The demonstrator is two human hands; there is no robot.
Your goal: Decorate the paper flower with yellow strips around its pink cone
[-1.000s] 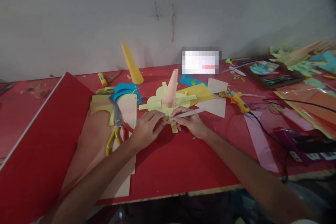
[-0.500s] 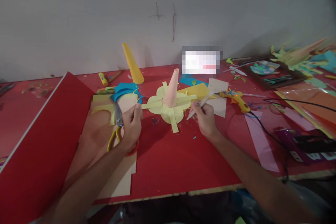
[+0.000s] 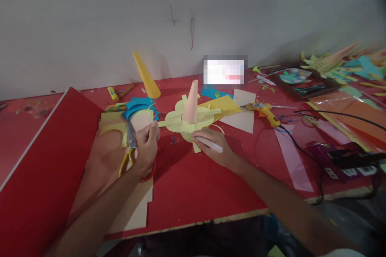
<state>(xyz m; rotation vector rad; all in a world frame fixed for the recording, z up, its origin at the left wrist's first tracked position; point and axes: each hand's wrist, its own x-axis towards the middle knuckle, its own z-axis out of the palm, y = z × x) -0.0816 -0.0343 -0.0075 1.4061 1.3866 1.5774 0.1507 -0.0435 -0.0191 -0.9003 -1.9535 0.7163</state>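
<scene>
A pale yellow paper flower (image 3: 175,117) with strips across its petals lies on the red table, a peach paper cone (image 3: 191,106) standing at its centre. My left hand (image 3: 147,142) is closed, thumb and finger pinching the outer end of the flower's left paper strip (image 3: 163,123). Beneath that hand lie scissors (image 3: 130,136) with yellow and red handles, partly covered. My right hand (image 3: 215,146) grips a white pen (image 3: 212,144). Its fingers rest at the front petal, near the strip there; the pen's tip is hidden by them.
A yellow hot glue gun (image 3: 267,113) with a black cord lies to the right. A yellow paper cone (image 3: 146,76) leans behind. At the left, a red board (image 3: 51,160) stands slanted beside paper sheets (image 3: 132,213). A dark tray (image 3: 307,82) sits at the back right.
My right hand has moved left with the pen, from beside the flower to its front petal, and the pen's angle has turned. My left hand keeps its place at the strip.
</scene>
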